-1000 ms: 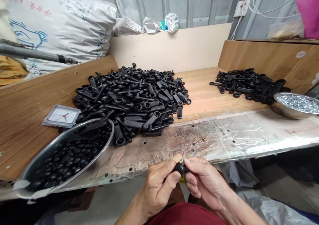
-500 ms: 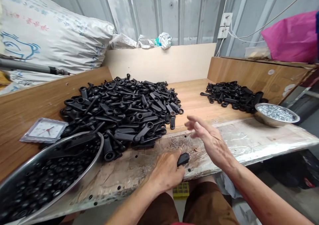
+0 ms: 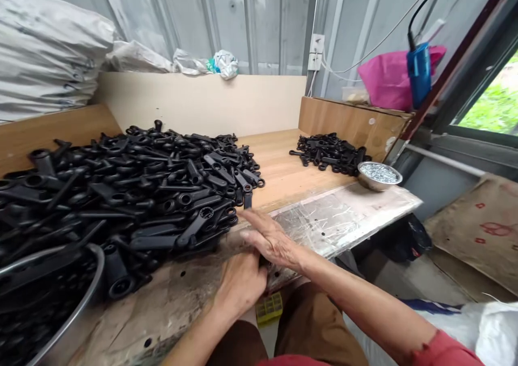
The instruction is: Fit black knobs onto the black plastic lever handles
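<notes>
Both hands meet at the near edge of the workbench (image 3: 364,215), on its plastic-covered front strip. The left hand (image 3: 242,282) is curled, knuckles up, with its fingers folded down against the bench top. What it grips is hidden under the palm and under the other hand, so I cannot tell what it has hold of. The right hand (image 3: 270,240) lies flat and spread, fingers nearly straight and pointing left, with its palm over the left hand's fingertips. A sliver of something dark shows just under the right palm (too little of it shows to name it). I cannot tell whether the right hand grips anything.

Just beyond the right fingertips begins the big pile of black plastic handles (image 3: 133,193), long flat levers with a round socket at one end. Its nearest pieces lie close to the fingers but apart from them. To the left of the left hand, well apart, stands a steel basin (image 3: 76,323) with small black parts in it. One upright handle leans beside its rim.

Far to the right of the fingers, at the bench's other end, sits a small steel bowl of screws (image 3: 379,174) (bright metal bits, too small to be sure of). Behind it lies a smaller heap of black handles (image 3: 327,153). Below the hands, between the knees, a yellow crate (image 3: 269,307) shows.
</notes>
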`<state>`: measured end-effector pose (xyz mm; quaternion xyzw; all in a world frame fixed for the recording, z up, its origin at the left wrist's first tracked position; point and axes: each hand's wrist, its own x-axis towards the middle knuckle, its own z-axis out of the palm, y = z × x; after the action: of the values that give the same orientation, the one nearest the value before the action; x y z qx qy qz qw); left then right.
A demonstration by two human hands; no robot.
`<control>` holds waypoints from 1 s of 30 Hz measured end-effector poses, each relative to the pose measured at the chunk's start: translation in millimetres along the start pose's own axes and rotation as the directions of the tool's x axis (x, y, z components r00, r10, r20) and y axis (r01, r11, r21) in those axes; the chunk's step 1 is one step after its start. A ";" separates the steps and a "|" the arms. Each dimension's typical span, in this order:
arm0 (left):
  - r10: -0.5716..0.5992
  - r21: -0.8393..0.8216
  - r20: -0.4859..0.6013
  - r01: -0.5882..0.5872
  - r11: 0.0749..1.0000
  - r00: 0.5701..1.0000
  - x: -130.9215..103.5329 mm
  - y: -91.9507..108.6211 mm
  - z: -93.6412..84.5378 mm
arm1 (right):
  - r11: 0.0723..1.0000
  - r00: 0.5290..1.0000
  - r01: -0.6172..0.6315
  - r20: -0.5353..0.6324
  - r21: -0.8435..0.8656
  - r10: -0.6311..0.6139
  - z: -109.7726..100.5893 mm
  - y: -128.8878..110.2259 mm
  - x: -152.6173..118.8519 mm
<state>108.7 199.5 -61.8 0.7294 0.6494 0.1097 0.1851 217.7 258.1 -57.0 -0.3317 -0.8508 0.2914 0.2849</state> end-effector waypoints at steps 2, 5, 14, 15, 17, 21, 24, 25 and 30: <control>-0.019 -0.096 -0.044 0.015 0.995 0.999 -0.9 -9.2 1.2 | 0.988 0.987 0.043 0.162 -0.150 -0.018 -10.8 -6.0 -12.1; 0.005 -0.298 -0.103 -0.036 0.954 0.995 -1.7 -22.1 7.7 | 0.973 0.968 0.076 0.249 -0.216 -0.021 -21.1 -12.5 -26.7; -0.111 -0.531 -0.465 -0.176 0.829 0.878 -10.1 -62.3 23.3 | 0.940 0.968 -0.251 -0.044 -0.232 0.248 -83.6 52.6 -14.2; -0.128 -0.547 -0.479 -0.181 0.817 0.869 -9.4 -65.2 23.0 | 0.914 0.949 -0.313 -0.129 -0.258 0.288 -102.5 66.8 -9.0; -0.158 -0.570 -0.481 -0.171 0.804 0.862 -6.1 -69.0 22.5 | 0.837 0.877 -0.451 -0.330 -0.310 0.350 -148.0 89.6 2.9; -0.167 -0.556 -0.478 -0.149 0.818 0.862 -1.5 -74.5 24.9 | 0.662 0.655 -0.659 -0.705 -0.357 0.273 -232.3 99.0 29.2; -0.162 -0.558 -0.487 -0.163 0.814 0.858 -6.0 -76.8 29.3 | 0.653 0.641 -0.646 -0.746 -0.395 0.183 -235.7 87.5 51.1; -0.158 -0.564 -0.494 -0.177 0.807 0.855 -7.6 -76.5 30.8 | 0.677 0.689 -0.601 -0.705 -0.424 0.171 -221.5 84.0 58.2; -0.157 -0.631 -0.594 -0.336 0.699 0.789 -8.2 -67.6 37.2 | 0.791 0.963 -0.269 -0.178 -0.549 0.203 -100.3 78.0 86.1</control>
<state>61.3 192.7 -122.7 0.5577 0.5408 0.5875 0.2264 263.6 399.3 -18.4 -0.5205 -0.8336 0.0391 0.1806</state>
